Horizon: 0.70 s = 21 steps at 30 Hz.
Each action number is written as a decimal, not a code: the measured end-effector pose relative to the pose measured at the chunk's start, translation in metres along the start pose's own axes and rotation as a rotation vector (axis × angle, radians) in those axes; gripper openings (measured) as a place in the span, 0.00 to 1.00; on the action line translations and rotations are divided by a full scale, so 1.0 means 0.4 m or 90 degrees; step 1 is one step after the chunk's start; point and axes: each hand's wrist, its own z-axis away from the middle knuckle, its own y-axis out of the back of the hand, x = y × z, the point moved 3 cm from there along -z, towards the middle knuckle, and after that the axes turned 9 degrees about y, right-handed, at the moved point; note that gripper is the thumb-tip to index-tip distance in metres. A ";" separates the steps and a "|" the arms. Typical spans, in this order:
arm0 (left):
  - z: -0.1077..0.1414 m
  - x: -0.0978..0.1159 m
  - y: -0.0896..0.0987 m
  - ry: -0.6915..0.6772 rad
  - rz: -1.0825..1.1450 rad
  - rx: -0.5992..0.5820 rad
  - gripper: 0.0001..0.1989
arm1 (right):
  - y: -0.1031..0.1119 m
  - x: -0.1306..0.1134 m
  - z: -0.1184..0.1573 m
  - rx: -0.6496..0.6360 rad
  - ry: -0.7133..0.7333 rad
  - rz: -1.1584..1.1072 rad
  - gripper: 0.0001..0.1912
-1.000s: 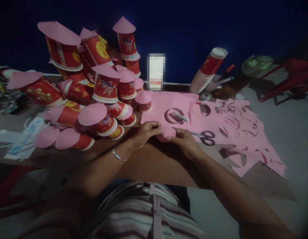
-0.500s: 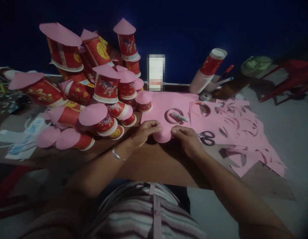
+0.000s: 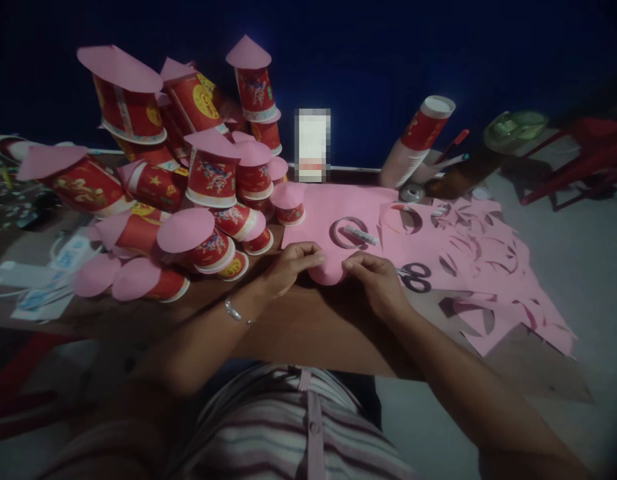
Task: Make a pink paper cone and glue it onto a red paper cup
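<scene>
A small round of plain pink paper [image 3: 328, 272], smooth and curved at its lower rim, is held over a brown table [image 3: 308, 327]; it seems, in the dim light, to be peaked into a shallow cone. Its left edge is pinched between thumb and fingers of the left hand [image 3: 290, 268], its right edge likewise by the right hand [image 3: 376, 279]. At three o'clock from it, scissors [image 3: 417, 277] are laid; at ten, pink-capped red cups [image 3: 213, 177] are clustered.
</scene>
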 end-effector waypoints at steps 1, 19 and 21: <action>0.001 0.001 -0.001 0.002 0.001 0.001 0.19 | 0.000 -0.001 0.000 -0.001 -0.002 0.001 0.14; 0.001 -0.001 0.000 0.033 0.039 0.010 0.20 | 0.000 0.011 -0.006 -0.033 -0.019 -0.057 0.18; 0.002 0.002 -0.003 0.031 0.029 0.000 0.20 | 0.001 0.008 -0.005 -0.029 -0.009 -0.047 0.17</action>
